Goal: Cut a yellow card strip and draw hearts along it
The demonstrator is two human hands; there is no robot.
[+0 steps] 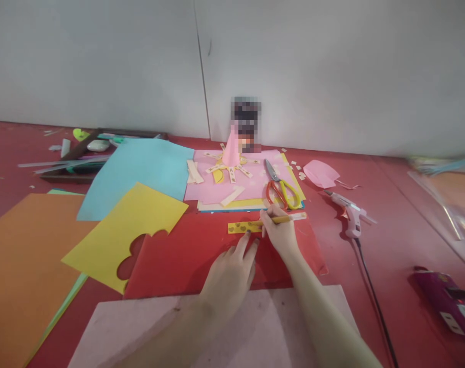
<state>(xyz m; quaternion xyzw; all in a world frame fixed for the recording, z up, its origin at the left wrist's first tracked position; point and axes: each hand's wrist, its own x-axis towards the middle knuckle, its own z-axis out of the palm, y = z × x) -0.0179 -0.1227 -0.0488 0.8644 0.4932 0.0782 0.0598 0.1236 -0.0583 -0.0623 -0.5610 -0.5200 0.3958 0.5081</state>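
My right hand (281, 236) is closed around a yellow-brown pen (280, 220), its tip on a short yellow paper strip (238, 228). Dark heart-like marks run along the strip, which lies flat on a red sheet (178, 260). With fingers stretched out, my left hand (229, 268) rests on the red sheet, its fingertips at the strip's lower edge. Just behind stand scissors (281, 188) with one red and one yellow handle, lying on stacked paper. A pink paper cone (231, 149) rises from a ring of small marked paper strips (232, 175).
A pink glue gun (349, 212) with a black cord lies at right, near a purple device (447, 301). Blue (140, 174), yellow (117, 240) and orange (28, 266) sheets spread left, partly over a dark tray (69, 175). A pale wall (102, 66) bounds the back.
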